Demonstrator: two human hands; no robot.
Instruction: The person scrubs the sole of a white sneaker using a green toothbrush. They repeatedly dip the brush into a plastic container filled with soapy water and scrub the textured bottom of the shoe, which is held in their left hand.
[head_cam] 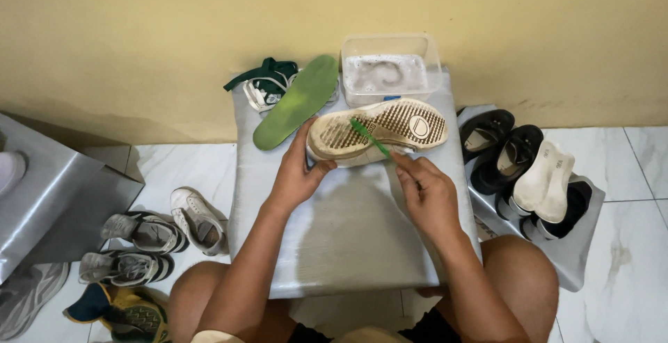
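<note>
Seated at a low grey-covered table (pixel 348 238) set against a yellow wall (pixel 139 37), knees at its near edge. Turned sole-up across the far half of the table, a white sneaker (pixel 379 131), toe to the right, its pale ribbed sole dirty and facing the camera. Clamped at the heel end by the left hand (pixel 298 176), thumb over the near rim of the sole, fingers wrapped behind and hidden. To the right of that grip, closed narrowly around the handle of a green toothbrush (pixel 369 138), the right hand (pixel 428 193), resting on the table just below the shoe's middle; brush angled up and left, head laid on the sole near its centre. Behind the shoe, touching its far edge or nearly so, a clear plastic tub (pixel 391 68) of foamy water. Left of the tub, a green insole (pixel 296 103) lying slantwise, and beside it a second sneaker with green laces (pixel 268 82). On the tiled floor, more shoes: dark and white pairs (pixel 529 169) at right, grey and white ones (pixel 149 235) at left.
</note>
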